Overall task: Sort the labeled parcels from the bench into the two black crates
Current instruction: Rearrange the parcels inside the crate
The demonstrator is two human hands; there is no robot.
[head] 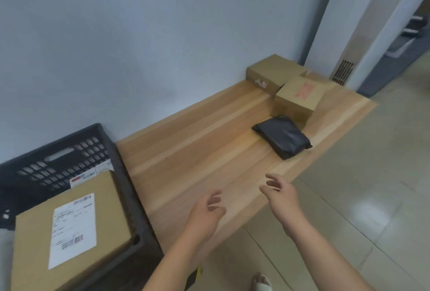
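Lower centre, the fingers of the left hand and those of the right hand are loosely spread and hold nothing, above the near end of the bench. Right of centre on the bench lies a black pouch. Just beyond it, possibly touching, stands a red-printed box, and a plain box is against the wall. Lower left, a labelled box sits in a black crate.

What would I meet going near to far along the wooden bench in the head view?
First the left hand and right hand, open and about level over the near end → black plastic parcel → cardboard box with red print → cardboard box at the far end.
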